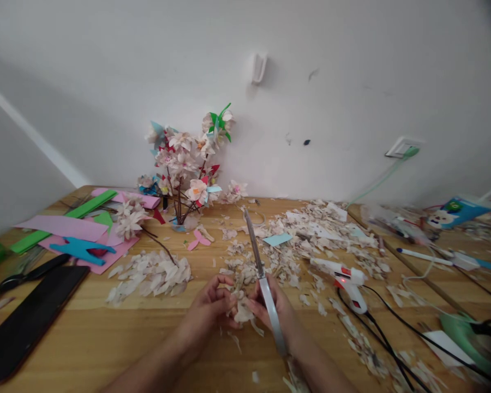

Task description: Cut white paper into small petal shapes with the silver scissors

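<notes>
Above the table, my left hand [215, 305] is closed, its thumb and fingers pinching a small bunch of pale, papery petals [242, 312]. My right hand [280, 311] meets it from the other side, thumb at the same petals. A long, slim metal tool [272, 311], knife-like with a silver handle, lies across the right hand and seems gripped in it. It points away, its narrow dark end over the scraps. Some fingertips are hidden behind the petals and the tool. Loose petals [159, 275] lie in a heap left of the hands.
Handmade flowers on twigs [184, 158] stand by the wall. Dry scraps [311, 229] spread behind and right. A white glue gun [346, 278] with a lit red light trails black cables. Left are a black phone [33, 322], scissors [36, 271], and coloured paper [65, 226].
</notes>
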{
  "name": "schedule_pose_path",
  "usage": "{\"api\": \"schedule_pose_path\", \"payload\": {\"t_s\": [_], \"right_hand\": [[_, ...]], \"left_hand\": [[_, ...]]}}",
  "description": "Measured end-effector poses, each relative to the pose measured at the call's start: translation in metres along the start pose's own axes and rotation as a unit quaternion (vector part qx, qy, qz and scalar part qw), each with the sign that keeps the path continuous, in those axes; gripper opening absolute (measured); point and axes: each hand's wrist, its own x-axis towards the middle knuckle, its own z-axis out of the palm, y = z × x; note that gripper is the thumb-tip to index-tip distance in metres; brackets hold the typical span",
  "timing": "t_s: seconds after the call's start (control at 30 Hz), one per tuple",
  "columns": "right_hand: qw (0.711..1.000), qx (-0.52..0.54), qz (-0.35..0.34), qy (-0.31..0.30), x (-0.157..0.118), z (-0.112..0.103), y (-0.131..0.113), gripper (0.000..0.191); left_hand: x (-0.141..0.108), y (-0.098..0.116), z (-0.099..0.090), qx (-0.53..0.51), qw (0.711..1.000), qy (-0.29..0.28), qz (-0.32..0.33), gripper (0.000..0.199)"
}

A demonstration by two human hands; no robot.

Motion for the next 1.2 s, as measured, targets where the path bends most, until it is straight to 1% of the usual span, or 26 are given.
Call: {"api": "schedule_pose_path", "payload": {"t_s": [0.07,0.13,0.27,0.37,0.43,0.53,0.6,0.67,0.8,0.87,0.97,1.07,1.13,1.2], "right_hand": [[1.000,0.011,-0.001,-0.006,0.002,-0.003,0.004,0.032],[1.000,0.019,0.000,0.000,0.002,-0.006,0.004,0.031],[0.999,0.018,0.011,0.040,-0.001,-0.006,-0.002,0.026],[0.998,0.031,0.027,0.038,-0.005,-0.003,-0.004,0.030],[0.998,0.040,0.032,0.035,-0.007,0.000,-0.003,0.031],[0.996,0.054,0.039,0.061,-0.006,0.002,-0.001,0.033],[0.994,0.064,0.048,0.068,-0.006,0.001,-0.001,0.035],[0.995,0.059,0.050,0.069,-0.006,-0.002,-0.003,0.034],[0.997,0.026,0.050,0.051,-0.005,-0.004,-0.008,0.031],[0.996,0.031,0.070,0.053,-0.003,-0.003,-0.010,0.036],[0.991,0.044,0.092,0.089,0.001,0.001,-0.015,0.043],[0.989,0.034,0.097,0.103,0.005,0.002,-0.021,0.041],[0.989,0.028,0.098,0.107,0.005,0.001,-0.025,0.040],[0.989,0.024,0.100,0.108,0.005,0.000,-0.027,0.039]], "left_hand": [[0.001,0.003,-0.002,-0.018,1.000,-0.003,-0.019,0.028],[0.001,0.004,-0.003,-0.003,1.000,-0.002,-0.017,0.026],[0.000,-0.003,-0.001,0.107,0.994,0.003,0.025,0.021],[0.001,-0.011,0.001,0.151,0.987,0.010,0.052,0.023],[0.002,-0.014,0.001,0.133,0.989,0.016,0.067,0.025],[0.005,-0.014,-0.001,0.081,0.995,0.033,0.055,0.034],[0.005,-0.012,-0.002,0.068,0.996,0.047,0.042,0.035],[0.005,-0.010,-0.001,0.057,0.996,0.063,0.035,0.035],[0.005,-0.008,0.000,0.044,0.996,0.076,0.028,0.037],[0.005,-0.008,0.001,0.047,0.995,0.080,0.023,0.040],[0.004,-0.006,0.002,0.022,0.997,0.073,0.008,0.041],[0.002,-0.002,0.005,-0.008,0.997,0.075,0.002,0.041],[0.001,0.000,0.005,-0.001,0.997,0.079,-0.001,0.043],[0.001,0.000,0.004,0.028,0.997,0.072,0.008,0.046]]}}
